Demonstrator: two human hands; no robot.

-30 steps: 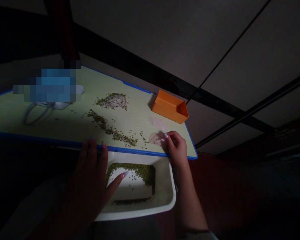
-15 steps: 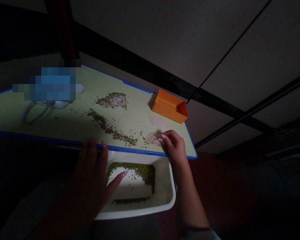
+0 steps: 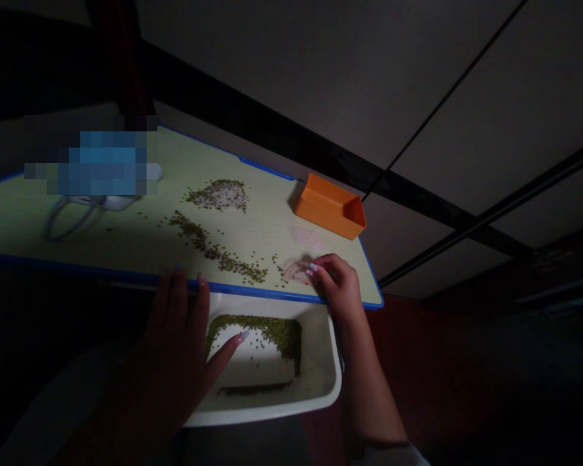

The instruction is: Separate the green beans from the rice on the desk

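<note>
My right hand is low over the right part of the table, thumb and fingers pinched together at the edge of a thin, see-through pinkish piece. What that piece is remains unclear in the dim light. A strip of small green beans lies to its left, and a patch of pale grains just behind it. My left hand is spread at the table's front edge, its thumb reaching over a white plastic basin. Green beans line the basin's bottom, mostly at the back and right.
An orange open box stands at the table's back right. Farther left is a mixed heap of pale grains and beans. A grey cable loop lies by a pale object partly covered by a blurred patch. The table has a blue rim.
My right hand has shifted slightly left, and the see-through piece has moved with it. My left hand, the basin and the bean heaps look the same.
</note>
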